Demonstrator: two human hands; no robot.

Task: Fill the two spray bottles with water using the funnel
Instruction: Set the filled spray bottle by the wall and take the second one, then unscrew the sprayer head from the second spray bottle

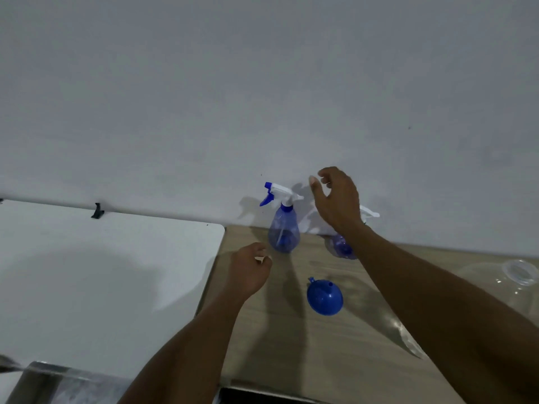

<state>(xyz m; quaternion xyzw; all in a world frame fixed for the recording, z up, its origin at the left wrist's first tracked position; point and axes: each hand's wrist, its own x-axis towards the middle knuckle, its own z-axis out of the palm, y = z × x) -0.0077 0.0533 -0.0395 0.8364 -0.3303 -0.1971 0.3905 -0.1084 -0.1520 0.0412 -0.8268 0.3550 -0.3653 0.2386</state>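
Spray bottle (283,231) and second spray bottle (341,247): translucent blue plastic, glossy. Funnel (324,298): opaque blue plastic, smooth. Bench (291,345): wood-grain top, matt. Adjoining table (102,258): white, smooth, matt. Jug (519,275) at right edge: clear, glossy

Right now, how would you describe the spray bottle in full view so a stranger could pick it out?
Start at the wooden table against the grey wall. Two spray bottles stand at its far edge. It is the bottle nearer the white table, with a blue trigger showing; the other bottle is half hidden behind the right arm.
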